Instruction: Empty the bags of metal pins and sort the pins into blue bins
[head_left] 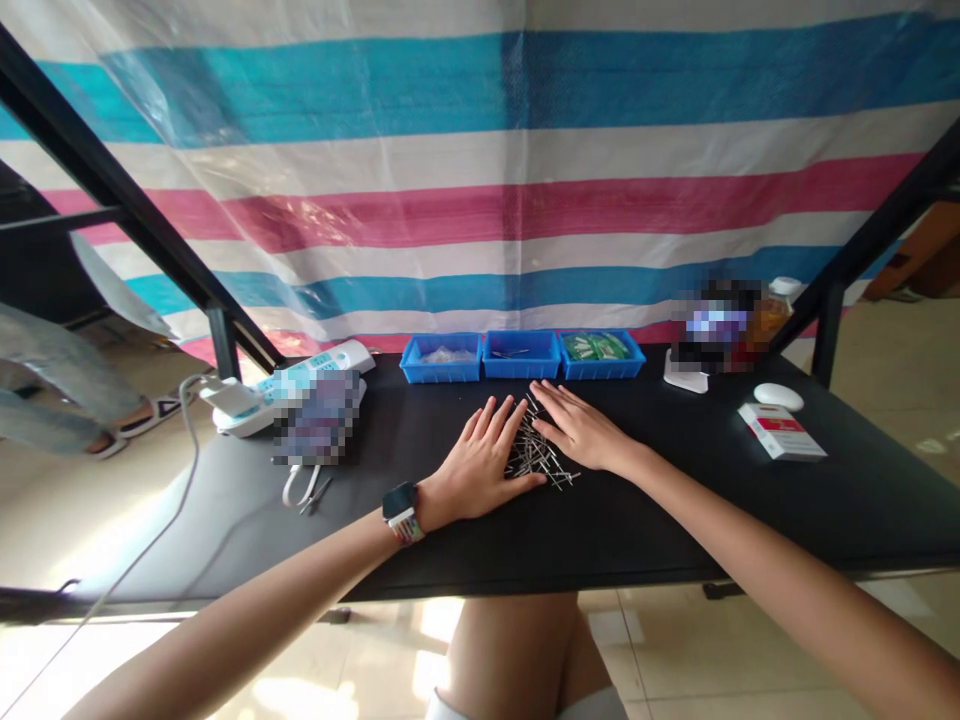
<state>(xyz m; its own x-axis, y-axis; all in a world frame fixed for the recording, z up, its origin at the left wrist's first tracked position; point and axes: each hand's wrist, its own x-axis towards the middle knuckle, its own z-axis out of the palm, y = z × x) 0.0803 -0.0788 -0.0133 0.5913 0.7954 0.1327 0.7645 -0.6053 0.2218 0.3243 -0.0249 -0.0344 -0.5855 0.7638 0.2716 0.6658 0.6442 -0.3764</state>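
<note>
A loose heap of thin, silvery metal pins or rods point(538, 455) lies on the black table, crossing one another in many directions. My left hand point(480, 462) rests flat along the heap's left side, fingers stretched out and thumb pointing right below it. On the other side, my right hand point(577, 425) lies palm down with its fingers extended, touching the heap's upper right edge. Neither hand grips anything. Behind them stands the middle blue bin point(521, 368), with a few thin metal pieces inside; their exact kind is too small to tell.
The left blue bin point(441, 372) holds clear plastic pieces, the right blue bin point(602, 370) green-and-white packets. A power strip point(345, 358) with a cable lies at left. At right are a red-and-white box point(781, 434), a white oval object point(778, 397) and a bottle point(776, 310). A person's legs point(60, 385) show far left.
</note>
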